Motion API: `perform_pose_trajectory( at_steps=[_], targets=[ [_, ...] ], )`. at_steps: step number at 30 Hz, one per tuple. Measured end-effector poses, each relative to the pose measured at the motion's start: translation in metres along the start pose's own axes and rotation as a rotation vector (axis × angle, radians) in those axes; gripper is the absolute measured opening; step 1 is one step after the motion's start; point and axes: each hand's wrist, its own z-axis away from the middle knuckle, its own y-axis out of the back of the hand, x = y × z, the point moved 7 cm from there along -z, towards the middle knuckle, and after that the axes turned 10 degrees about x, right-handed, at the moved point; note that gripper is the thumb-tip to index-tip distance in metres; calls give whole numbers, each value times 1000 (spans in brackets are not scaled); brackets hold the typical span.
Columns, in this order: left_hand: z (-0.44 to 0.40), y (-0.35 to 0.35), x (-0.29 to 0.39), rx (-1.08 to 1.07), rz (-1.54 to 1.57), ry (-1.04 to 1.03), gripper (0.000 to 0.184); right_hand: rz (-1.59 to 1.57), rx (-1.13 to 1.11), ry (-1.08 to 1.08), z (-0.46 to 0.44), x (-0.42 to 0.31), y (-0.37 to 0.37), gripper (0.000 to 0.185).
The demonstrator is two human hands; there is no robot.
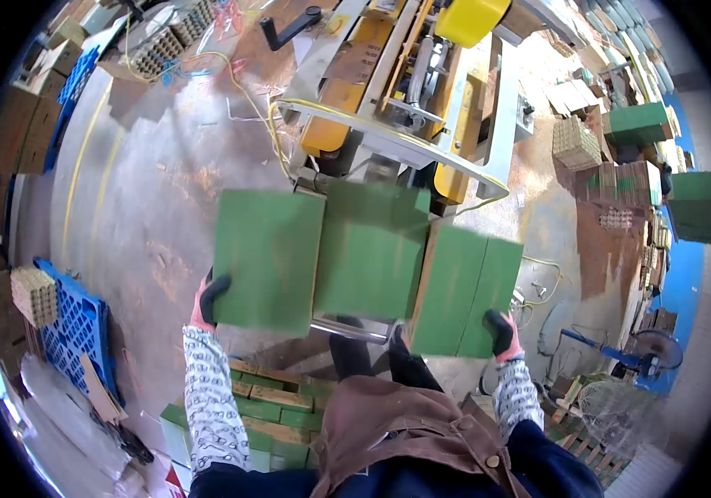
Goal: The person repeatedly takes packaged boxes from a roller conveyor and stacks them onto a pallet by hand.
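Left to right: the left hand (212,299) was on the outer edge of a flat green cardboard box (266,261), black glove thumb on top. Next came a middle green cardboard box (372,249), with no hand on it that I could see. A shiny metal bar (351,330) showed just below it, but I couldn't tell what carried the weight. Then a green cardboard box with a seam down its top (467,290), its outer edge in the right hand (500,332). So the hands were wide apart, with all three between them. Imo steady, even inward pressure mattered most (squeeze too hard and cardboard buckles), plus keeping both wrists level so the middle one couldn't slip.
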Motion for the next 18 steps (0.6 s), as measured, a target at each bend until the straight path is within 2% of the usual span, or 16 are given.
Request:
perform_pose_trajectory(
  at_steps=[1, 3, 4, 5, 6, 7, 9, 10, 11, 12, 13, 14, 15, 16, 17, 18],
  targets=[
    [15, -5, 1, -26, 48, 21, 54, -36, -5, -16, 14, -7, -3, 32],
    [47, -13, -2, -80, 135, 81, 55, 153, -49, 119, 20, -13, 3, 33],
    [37, 12, -25, 28, 65, 97, 55, 237, -63, 161, 14, -5, 9, 33],
    [28, 14, -34, 32, 44, 107, 54, 318, -88, 219, -1, -1, 10, 32],
    [15, 13, -37, 40, 28, 110, 53, 521, -199, 404, -16, -4, 2, 30],
    [14, 18, -43, 56, 10, 123, 52, 419, -137, 144, -36, -3, -3, 26],
    [40, 4, -40, 37, 108, 152, 49, 327, -255, 330, -73, 1, 0, 24],
    [64, -3, -36, 52, 171, 149, 48, 66, -174, 54, -98, 18, 20, 24],
    [96, -4, -44, 158, 326, 247, 47, 345, -347, 241, -96, -1, 12, 25],
    [131, -1, -56, 170, 453, 216, 51, 203, -289, 24, -102, -2, 17, 24],
    [173, 0, -56, 324, 338, 163, 54, 251, -344, 94, -110, -8, 23, 24],
    [185, 29, -116, 276, 436, 163, 58, 317, -430, 23, -106, -17, 13, 25],
    [234, 9, -108, 220, 415, 4, 57, 490, -413, 63, -117, -30, 12, 26],
    [278, 5, -132, 325, 494, 5, 55, 555, -525, 179, -97, -48, -10, 27],
    [324, -1, -158, 420, 576, 11, 53, 802, -687, 413, -107, -64, -21, 29],
    [377, -13, -188, 503, 686, 24, 52, 672, -725, 272, -120, -70, -36, 30]
  ],
)
